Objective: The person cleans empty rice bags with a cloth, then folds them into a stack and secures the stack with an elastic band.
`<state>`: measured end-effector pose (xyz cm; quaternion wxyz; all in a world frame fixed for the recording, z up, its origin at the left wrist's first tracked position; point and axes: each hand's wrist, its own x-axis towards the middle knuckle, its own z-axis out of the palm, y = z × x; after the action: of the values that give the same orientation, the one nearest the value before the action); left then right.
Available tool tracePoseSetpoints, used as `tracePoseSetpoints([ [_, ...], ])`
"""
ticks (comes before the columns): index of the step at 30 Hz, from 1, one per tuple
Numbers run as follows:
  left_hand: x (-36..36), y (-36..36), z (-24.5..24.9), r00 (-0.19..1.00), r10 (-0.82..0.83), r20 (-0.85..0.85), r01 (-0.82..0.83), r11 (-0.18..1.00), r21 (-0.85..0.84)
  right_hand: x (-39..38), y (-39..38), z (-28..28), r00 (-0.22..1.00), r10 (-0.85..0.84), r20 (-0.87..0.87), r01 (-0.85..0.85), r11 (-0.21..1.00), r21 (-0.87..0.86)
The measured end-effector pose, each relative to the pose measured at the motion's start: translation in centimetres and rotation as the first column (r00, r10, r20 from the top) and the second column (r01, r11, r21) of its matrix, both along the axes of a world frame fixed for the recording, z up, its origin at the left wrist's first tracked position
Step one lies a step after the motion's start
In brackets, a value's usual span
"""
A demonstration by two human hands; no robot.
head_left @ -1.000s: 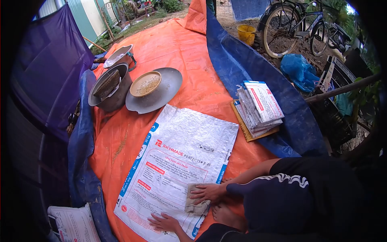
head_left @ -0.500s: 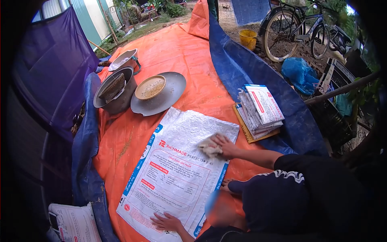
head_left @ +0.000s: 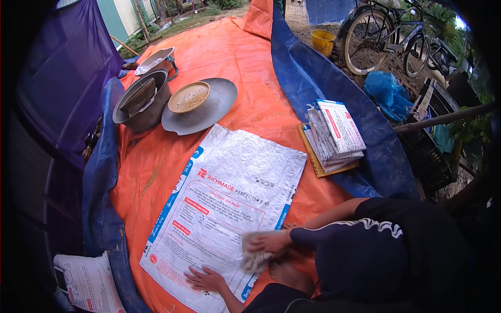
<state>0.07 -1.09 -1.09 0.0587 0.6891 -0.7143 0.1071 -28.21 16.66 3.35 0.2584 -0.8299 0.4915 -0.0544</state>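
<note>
A flat white sack (head_left: 229,151) with red and blue print lies on the orange tarp. Spread near its lower part, my left hand (head_left: 206,280) presses on it, fingers apart. My right hand (head_left: 269,242) rests on a crumpled greyish cloth (head_left: 252,260) at the sack's lower right edge, fingers over the cloth. A bare foot (head_left: 292,276) is just beside the cloth.
Beyond the sack are a grey lid (head_left: 222,99) bearing a round tray (head_left: 182,99) of grains, and a dark pot (head_left: 148,112). Folded sacks (head_left: 342,130) are stacked at the right. A bicycle (head_left: 368,41) and a yellow bucket (head_left: 323,43) stand behind.
My right hand and the cloth have moved from the sack's upper right down to its lower right edge. My left hand stays spread on the sack. The view has shifted slightly.
</note>
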Motion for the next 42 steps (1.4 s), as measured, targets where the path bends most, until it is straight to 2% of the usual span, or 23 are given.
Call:
tracePoseSetpoints([
  [1,0.0,-0.1,0.0,1.000,-0.008,-0.004,0.008,1.000,-0.017,1.5,0.0,-0.3,0.990,0.137,0.027,-0.137,0.990,-0.014],
  [4,0.0,-0.1,0.1,1.000,-0.014,0.011,0.014,1.000,-0.018,2.2,0.2,-2.5,0.961,0.264,0.078,-0.246,0.951,-0.186],
  [7,-0.2,0.0,0.3,1.000,0.009,0.011,-0.009,1.000,0.017,0.0,-0.3,-3.3,0.991,0.124,0.041,-0.109,0.958,-0.265],
  [9,0.0,0.0,0.0,1.000,0.021,0.019,-0.021,0.999,0.030,-3.7,-0.9,0.5,0.996,-0.068,-0.056,0.071,0.996,0.050],
  [11,-0.2,0.0,0.1,0.999,0.026,0.022,-0.027,0.999,0.044,-6.9,-0.5,-2.4,0.942,-0.335,-0.034,0.329,0.937,-0.119],
  [12,-0.3,0.1,0.3,0.999,0.029,0.024,-0.030,0.998,0.052,-8.8,-0.4,-0.4,0.911,-0.378,-0.165,0.360,0.924,-0.131],
  [13,-0.4,0.1,0.6,0.999,0.032,0.026,-0.033,0.998,0.057,-10.5,0.0,-0.7,0.868,-0.463,-0.181,0.428,0.880,-0.205],
  [15,-0.2,-0.1,0.3,0.999,0.025,0.034,-0.027,0.999,0.046,-14.5,0.9,-0.1,0.742,-0.653,-0.153,0.627,0.756,-0.188],
  [16,-0.1,-0.1,0.1,0.999,0.025,0.038,-0.026,0.999,0.043,-16.4,1.5,0.4,0.656,-0.710,-0.257,0.691,0.701,-0.173],
  [17,-0.1,-0.1,0.1,0.999,0.027,0.032,-0.028,0.999,0.042,-18.9,1.8,-2.3,0.544,-0.773,-0.326,0.702,0.633,-0.327],
  [18,-0.1,-0.2,0.0,0.999,0.029,0.028,-0.030,0.999,0.043,-20.9,2.4,-2.3,0.492,-0.818,-0.299,0.735,0.574,-0.361],
  [19,0.0,-0.1,0.0,0.999,0.030,0.025,-0.031,0.998,0.045,-21.6,2.7,-0.4,0.426,-0.846,-0.322,0.806,0.516,-0.289],
  [21,0.0,-0.1,0.1,0.999,0.034,0.021,-0.035,0.998,0.048,-22.4,3.1,0.6,0.328,-0.905,-0.271,0.817,0.415,-0.399],
  [24,-0.3,-0.1,0.6,0.999,0.042,0.003,-0.043,0.997,0.059,-20.7,1.4,1.9,0.336,-0.862,-0.380,0.842,0.455,-0.288],
  [25,-0.4,0.0,0.8,0.999,0.040,-0.003,-0.040,0.997,0.066,-19.2,1.4,2.6,0.446,-0.868,-0.216,0.738,0.494,-0.459],
  [26,-0.5,0.2,0.9,0.999,0.038,-0.004,-0.038,0.997,0.063,-18.7,0.8,1.2,0.549,-0.811,-0.200,0.714,0.580,-0.393],
  [28,-0.4,0.1,0.9,1.000,0.029,-0.001,-0.029,0.998,0.052,-12.8,-0.5,2.7,0.612,-0.764,-0.206,0.764,0.638,-0.097],
  [30,-0.4,0.1,0.7,1.000,0.021,0.002,-0.021,0.999,0.039,-7.8,-0.9,-0.6,0.734,-0.679,-0.010,0.678,0.734,-0.050],
  [31,-0.3,0.0,0.5,1.000,0.017,0.005,-0.017,0.999,0.033,-5.4,-1.7,-1.0,0.806,-0.593,-0.003,0.592,0.805,0.039],
  [33,0.0,-0.1,-0.1,1.000,0.002,-0.005,-0.002,1.000,0.008,-1.6,-1.8,-1.5,0.914,-0.345,0.212,0.361,0.931,-0.042],
  [34,0.1,-0.2,-0.2,1.000,-0.005,-0.011,0.005,1.000,-0.005,-0.2,-2.2,-1.4,0.966,-0.209,0.153,0.216,0.976,-0.035],
  [37,-0.1,0.0,0.3,1.000,0.007,0.002,-0.007,1.000,0.003,1.6,-2.3,-0.3,0.975,0.070,0.210,-0.045,0.992,-0.121],
  [42,0.0,-0.1,0.1,1.000,0.007,0.029,-0.007,1.000,-0.007,0.5,-0.8,-1.0,0.997,0.028,0.066,-0.005,0.949,-0.316],
])
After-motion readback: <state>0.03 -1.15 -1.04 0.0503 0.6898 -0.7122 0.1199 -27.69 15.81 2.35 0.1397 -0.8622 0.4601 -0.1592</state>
